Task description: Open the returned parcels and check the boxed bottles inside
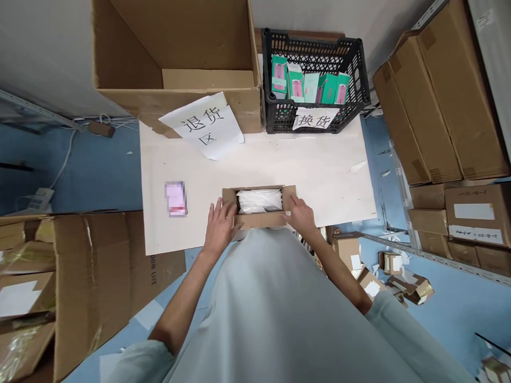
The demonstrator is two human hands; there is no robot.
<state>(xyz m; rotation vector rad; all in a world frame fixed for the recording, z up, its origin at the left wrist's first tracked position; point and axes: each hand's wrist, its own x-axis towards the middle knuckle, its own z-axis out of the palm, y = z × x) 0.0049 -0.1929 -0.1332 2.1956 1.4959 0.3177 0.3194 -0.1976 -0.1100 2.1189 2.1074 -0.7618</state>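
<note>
Small open carton, on the bench between left hand and right hand, containing white packaging; flaps open upward, long axis running hand to hand. Left fingers loosely spread, right partly curled, both touching flaps; right grip indeterminable. Beyond right hand: black crate of green-and-pink boxes. Beyond left: large carton.

Top: pale grey-blue, plain fabric, loosely draped. Sleeves: same colour, wide, ending near the elbows. Left hand and right hand: bare.
</note>
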